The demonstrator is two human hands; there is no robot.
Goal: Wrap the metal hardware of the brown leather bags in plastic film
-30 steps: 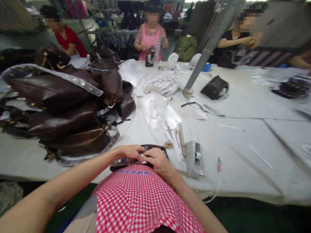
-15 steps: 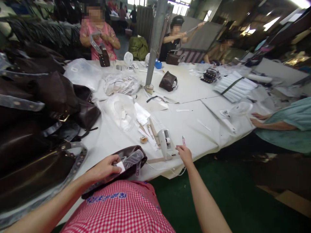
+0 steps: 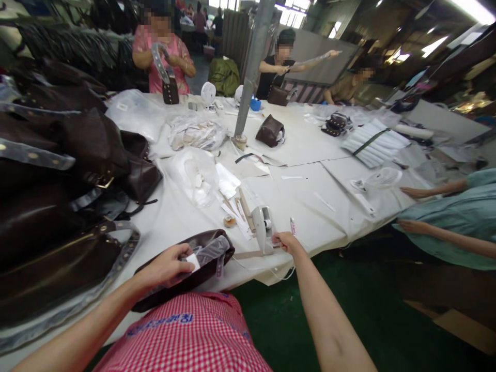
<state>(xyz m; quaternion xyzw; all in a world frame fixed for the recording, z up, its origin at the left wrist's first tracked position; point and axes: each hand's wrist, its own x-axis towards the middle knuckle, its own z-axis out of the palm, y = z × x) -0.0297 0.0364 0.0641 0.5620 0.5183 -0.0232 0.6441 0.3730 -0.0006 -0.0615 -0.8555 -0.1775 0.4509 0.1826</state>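
My left hand (image 3: pixel 174 263) pinches a small white tag (image 3: pixel 192 262) between thumb and fingers, above the opening of a dark brown leather bag (image 3: pixel 163 294). A plastic-wrapped strap (image 3: pixel 211 253) lies across the bag beside the tag. At the front end of a white tape dispenser (image 3: pixel 262 230), my right hand (image 3: pixel 285 242) has its fingertips pressed together. Whatever they grip is too small to make out. Just beyond that hand lies a pink and white pen-like tool (image 3: pixel 292 226).
Dark brown bags (image 3: pixel 77 170) are piled at left. Paper and card strips (image 3: pixel 236 206), a tape roll (image 3: pixel 229 221) and plastic bags (image 3: pixel 191 175) lie ahead. A grey post (image 3: pixel 251 67) rises from the table; a white fan (image 3: pixel 383 178) lies right. Co-workers stand around, one in green (image 3: pixel 465 217) at right.
My right hand has moved left, from beside the pen-like tool to the front of the tape dispenser. My left hand still holds the tag. The co-worker at right has shifted their arms.
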